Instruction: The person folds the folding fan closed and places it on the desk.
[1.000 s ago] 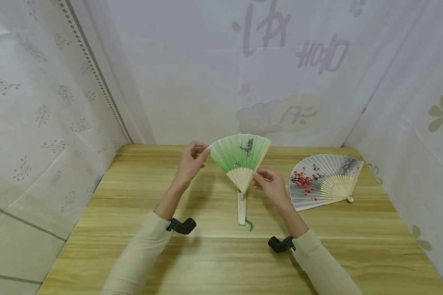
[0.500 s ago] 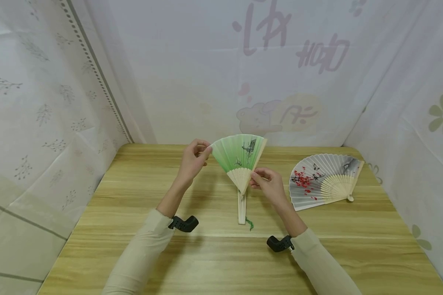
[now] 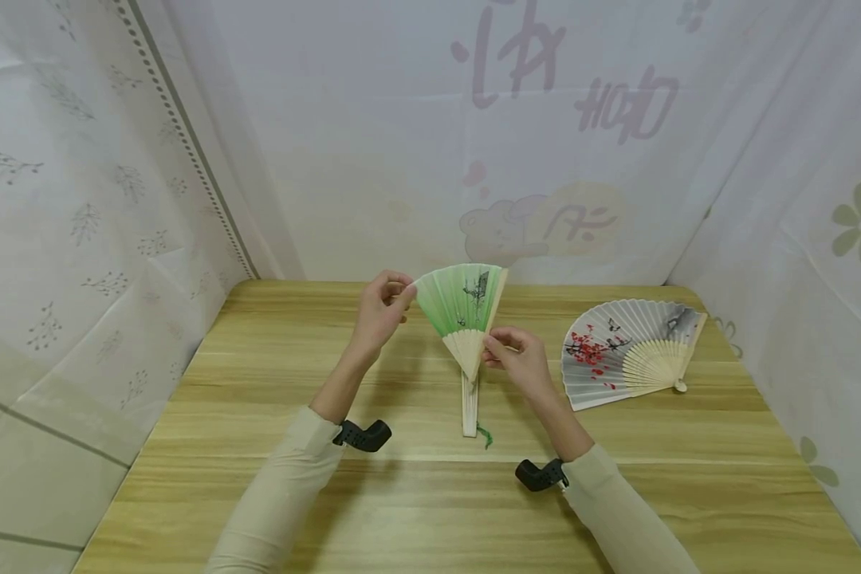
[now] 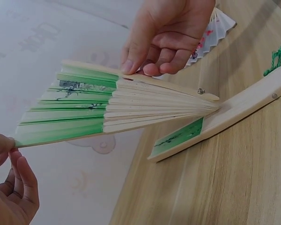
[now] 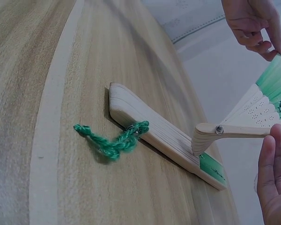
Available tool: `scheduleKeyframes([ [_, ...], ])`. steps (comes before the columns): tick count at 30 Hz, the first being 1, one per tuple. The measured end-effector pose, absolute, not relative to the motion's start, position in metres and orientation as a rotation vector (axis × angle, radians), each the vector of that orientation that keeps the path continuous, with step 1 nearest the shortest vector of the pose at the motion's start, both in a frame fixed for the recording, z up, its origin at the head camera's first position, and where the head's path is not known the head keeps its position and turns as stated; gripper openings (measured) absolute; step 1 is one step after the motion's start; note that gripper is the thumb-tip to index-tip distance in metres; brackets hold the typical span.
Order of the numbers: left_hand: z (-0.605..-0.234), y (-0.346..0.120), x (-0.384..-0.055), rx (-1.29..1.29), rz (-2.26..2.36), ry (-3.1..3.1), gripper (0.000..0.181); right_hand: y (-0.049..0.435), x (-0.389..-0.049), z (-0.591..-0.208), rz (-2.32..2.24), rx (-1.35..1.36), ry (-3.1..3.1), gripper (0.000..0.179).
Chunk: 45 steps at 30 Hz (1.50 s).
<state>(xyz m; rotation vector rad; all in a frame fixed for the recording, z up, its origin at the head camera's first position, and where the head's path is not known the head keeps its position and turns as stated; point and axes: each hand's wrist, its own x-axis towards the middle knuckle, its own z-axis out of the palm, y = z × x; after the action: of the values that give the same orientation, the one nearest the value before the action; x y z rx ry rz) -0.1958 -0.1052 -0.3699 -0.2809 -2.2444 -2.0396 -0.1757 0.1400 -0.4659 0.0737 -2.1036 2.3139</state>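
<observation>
A green folding fan [image 3: 454, 299], partly spread, is held up above the table between both hands. My left hand [image 3: 380, 315] pinches its upper left corner between thumb and fingertips. On the other side my right hand [image 3: 522, 359] grips the fan's pale outer rib, shown closely in the left wrist view. Below lies a second green fan [image 4: 225, 117], folded on the wood, with a green cord [image 5: 110, 143] at its pivot end. The raised fan's pivot is close over the folded one; whether they touch I cannot tell.
A grey-white fan [image 3: 591, 359] with red blossoms lies spread on the table's [image 3: 258, 383] right side. Printed cloths [image 3: 344, 159] hang behind and along both sides. Each wrist carries a black camera mount [image 3: 364, 435].
The held green fan has narrowed: its right rib has moved left with my right hand, and my left hand has shifted slightly right. The other fans stay put.
</observation>
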Motion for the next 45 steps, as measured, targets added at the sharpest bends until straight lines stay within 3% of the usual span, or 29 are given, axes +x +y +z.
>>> scheduleKeyframes([
  [21, -0.368, -0.095, -0.199, -0.264, -2.037, -2.229, 0.017, 0.134, -0.176, -0.463, 2.34, 0.08, -2.099, 0.019],
  [30, -0.396, -0.093, -0.221, -0.288, -2.031, -2.199, 0.019, 0.133, -0.176, -0.462, 2.34, 0.096, -2.111, 0.019],
  [45, -0.394, -0.088, -0.222, -0.256, -2.084, -2.152, 0.013, 0.131, -0.177, -0.459, 2.344, 0.117, -2.142, 0.022],
])
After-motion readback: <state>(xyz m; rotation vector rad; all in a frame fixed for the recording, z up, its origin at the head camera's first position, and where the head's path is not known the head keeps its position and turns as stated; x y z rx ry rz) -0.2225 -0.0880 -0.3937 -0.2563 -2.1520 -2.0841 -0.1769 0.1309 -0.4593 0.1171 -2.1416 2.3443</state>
